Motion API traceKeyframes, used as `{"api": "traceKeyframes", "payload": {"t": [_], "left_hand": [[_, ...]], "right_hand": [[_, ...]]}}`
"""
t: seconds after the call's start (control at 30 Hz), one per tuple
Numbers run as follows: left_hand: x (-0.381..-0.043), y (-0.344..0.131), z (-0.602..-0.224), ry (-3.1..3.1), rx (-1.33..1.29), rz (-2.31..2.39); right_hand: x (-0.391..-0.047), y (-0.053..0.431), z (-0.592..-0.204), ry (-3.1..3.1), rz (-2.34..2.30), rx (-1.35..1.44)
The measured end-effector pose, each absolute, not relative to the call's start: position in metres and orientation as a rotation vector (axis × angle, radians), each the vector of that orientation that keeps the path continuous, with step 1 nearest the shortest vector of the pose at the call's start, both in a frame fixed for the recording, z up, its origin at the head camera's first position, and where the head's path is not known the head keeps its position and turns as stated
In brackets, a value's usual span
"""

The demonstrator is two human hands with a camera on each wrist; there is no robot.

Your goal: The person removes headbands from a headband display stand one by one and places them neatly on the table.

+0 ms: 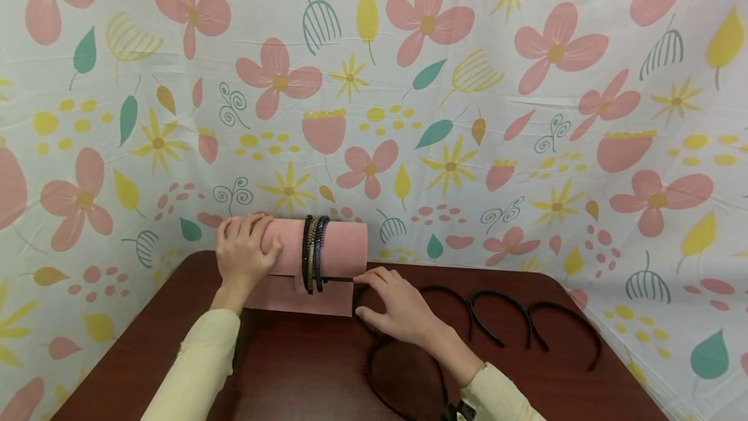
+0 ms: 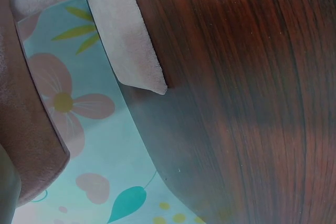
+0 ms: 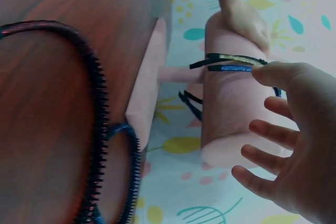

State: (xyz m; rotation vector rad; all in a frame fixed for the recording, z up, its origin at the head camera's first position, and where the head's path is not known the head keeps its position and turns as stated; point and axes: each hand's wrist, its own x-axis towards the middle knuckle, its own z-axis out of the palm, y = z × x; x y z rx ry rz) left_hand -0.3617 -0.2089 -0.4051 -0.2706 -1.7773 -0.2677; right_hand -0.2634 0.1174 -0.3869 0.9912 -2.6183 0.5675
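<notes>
A pink fabric-covered headband stand has a horizontal cylinder above a flat base. Around its middle sit a black headband, a gold headband and a blue headband, side by side. My left hand grips the cylinder's left end, fingers over the top and thumb toward the front. Near the right end is my right hand, its fingertips close to the cylinder's lower edge. In the right wrist view, the right hand has spread fingers, and its thumb overlaps the blue headband.
Several dark headbands lie on the brown table: one in front, and others to the right, including a headband and the rightmost headband. A flower-patterned cloth hangs behind the table.
</notes>
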Motion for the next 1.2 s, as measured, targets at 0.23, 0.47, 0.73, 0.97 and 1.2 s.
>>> {"api": "traceKeyframes", "payload": {"t": [0.23,0.47,0.73,0.97,1.2], "left_hand": [[-0.362,-0.209,-0.406,-1.788,-0.270,-0.280],[-0.361,-0.210,-0.406,-1.784,-0.270,-0.276],[-0.362,-0.209,-0.406,-1.778,-0.274,-0.277],[-0.363,-0.210,-0.406,-1.780,-0.272,-0.276],[-0.363,-0.210,-0.405,-1.781,-0.273,-0.270]], "right_hand": [[-0.269,0.112,-0.377,-2.560,0.565,0.989],[-0.274,0.106,-0.369,-2.479,0.532,1.015],[-0.282,0.095,-0.356,-2.440,0.478,1.004],[-0.290,0.080,-0.343,-2.392,0.511,1.020],[-0.299,0.069,-0.335,-2.354,0.512,1.026]]}}
